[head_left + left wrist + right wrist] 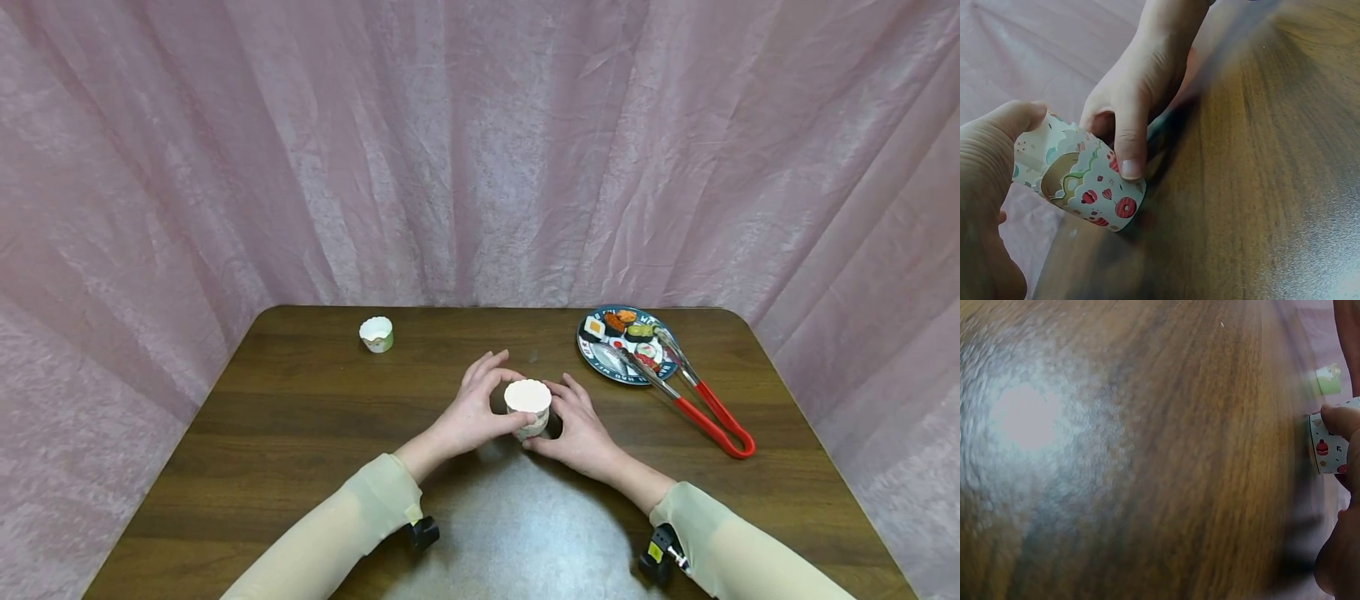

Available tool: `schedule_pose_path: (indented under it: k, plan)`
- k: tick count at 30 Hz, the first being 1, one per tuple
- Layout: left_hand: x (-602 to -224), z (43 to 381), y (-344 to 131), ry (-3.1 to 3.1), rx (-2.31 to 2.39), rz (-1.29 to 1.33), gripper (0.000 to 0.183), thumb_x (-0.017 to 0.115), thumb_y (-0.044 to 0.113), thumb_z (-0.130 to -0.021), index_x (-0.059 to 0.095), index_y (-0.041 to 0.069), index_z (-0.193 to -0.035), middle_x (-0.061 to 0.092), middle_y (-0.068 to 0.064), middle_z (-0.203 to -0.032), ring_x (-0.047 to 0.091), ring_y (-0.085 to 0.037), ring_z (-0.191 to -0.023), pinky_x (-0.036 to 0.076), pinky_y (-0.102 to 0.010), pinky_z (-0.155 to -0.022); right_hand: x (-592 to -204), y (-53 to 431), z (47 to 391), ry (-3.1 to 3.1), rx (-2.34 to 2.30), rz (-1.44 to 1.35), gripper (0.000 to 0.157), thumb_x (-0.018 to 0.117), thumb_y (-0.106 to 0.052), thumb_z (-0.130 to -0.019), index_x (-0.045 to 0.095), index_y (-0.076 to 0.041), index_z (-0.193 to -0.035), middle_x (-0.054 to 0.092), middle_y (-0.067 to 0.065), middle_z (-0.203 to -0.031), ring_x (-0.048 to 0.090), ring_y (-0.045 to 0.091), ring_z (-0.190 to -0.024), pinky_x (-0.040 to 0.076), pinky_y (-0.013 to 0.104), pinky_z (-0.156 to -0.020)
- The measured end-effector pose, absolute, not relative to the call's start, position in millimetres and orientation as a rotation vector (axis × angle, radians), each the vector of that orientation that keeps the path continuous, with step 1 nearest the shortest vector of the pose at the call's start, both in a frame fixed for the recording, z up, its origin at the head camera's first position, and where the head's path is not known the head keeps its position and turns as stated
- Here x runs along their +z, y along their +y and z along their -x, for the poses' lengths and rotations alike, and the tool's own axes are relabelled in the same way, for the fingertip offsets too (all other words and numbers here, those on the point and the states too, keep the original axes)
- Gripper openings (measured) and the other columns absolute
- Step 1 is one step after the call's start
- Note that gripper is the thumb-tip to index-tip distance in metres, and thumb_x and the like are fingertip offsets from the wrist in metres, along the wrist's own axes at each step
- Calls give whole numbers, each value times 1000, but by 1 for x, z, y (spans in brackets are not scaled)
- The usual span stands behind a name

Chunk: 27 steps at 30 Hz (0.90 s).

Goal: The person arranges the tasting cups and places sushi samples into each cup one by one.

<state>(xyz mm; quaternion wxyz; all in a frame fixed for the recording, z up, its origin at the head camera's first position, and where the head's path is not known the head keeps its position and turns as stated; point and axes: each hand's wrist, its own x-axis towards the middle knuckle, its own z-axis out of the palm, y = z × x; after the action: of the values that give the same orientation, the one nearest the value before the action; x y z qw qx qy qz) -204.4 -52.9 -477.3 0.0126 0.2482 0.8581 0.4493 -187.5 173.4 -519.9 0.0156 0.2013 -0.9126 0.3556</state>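
Note:
Near the middle of the table, both hands are around a small stack of scalloped paper baking cups [528, 397], white inside. The left wrist view shows red sweets printed on the lower cup [1107, 194], with more than one wavy rim above it. My left hand [472, 412] grips the upper part from the left, its thumb at the rim on the near side. Lower down, my right hand [581, 437] holds the stack from the right, thumb pressed on the printed wall near the base.
Another paper baking cup [377, 335], green outside, stands at the back left. On the back right is a patterned plate [622, 380] with several sushi pieces [615, 322]. Red-handled metal tongs [705, 408] lie across it, their handle reaching onto the table [300, 433]. Pink curtains [480, 167] surround the table.

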Motion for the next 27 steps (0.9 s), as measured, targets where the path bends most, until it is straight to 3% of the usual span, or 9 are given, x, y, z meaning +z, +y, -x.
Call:
schedule_pose_path:
  k: [7, 14, 22, 27]
  plan:
    - [-473, 207, -55, 2679, 1414, -778, 48, 85, 42, -82, 64, 23, -121, 29, -7, -165, 8, -26, -155, 17, -64, -117, -520, 173, 188, -2839, 1081, -629, 70, 90, -40, -76, 65, -8, -133, 48, 15, -151, 16, 43, -152, 20, 65, -118]
    - [-455, 213, -63, 2681, 1471, -774, 48, 86, 42, -82, 64, 26, -122, 25, 3, -166, 5, -18, -155, 15, -64, -118, -520, 173, 188, -2854, 1080, -621, 60, 90, -40, -76, 69, -8, -122, 47, 14, -153, 14, 40, -153, 19, 63, -119]
    - [-440, 223, -81, 2727, 1459, -748, 49, 85, 45, -83, 63, 26, -122, 21, 5, -167, 0, -15, -155, 13, -64, -118, -522, 173, 188, -2850, 1045, -637, 65, 91, -41, -74, 68, -5, -124, 46, 15, -154, 15, 41, -153, 19, 63, -118]
    - [-436, 230, -94, 2793, 1369, -711, 51, 83, 49, -82, 62, 25, -122, 19, 5, -168, -3, -15, -155, 12, -65, -118, -524, 174, 189, -2836, 1040, -641, 61, 92, -41, -73, 70, -8, -119, 47, 16, -154, 16, 42, -152, 19, 64, -118]
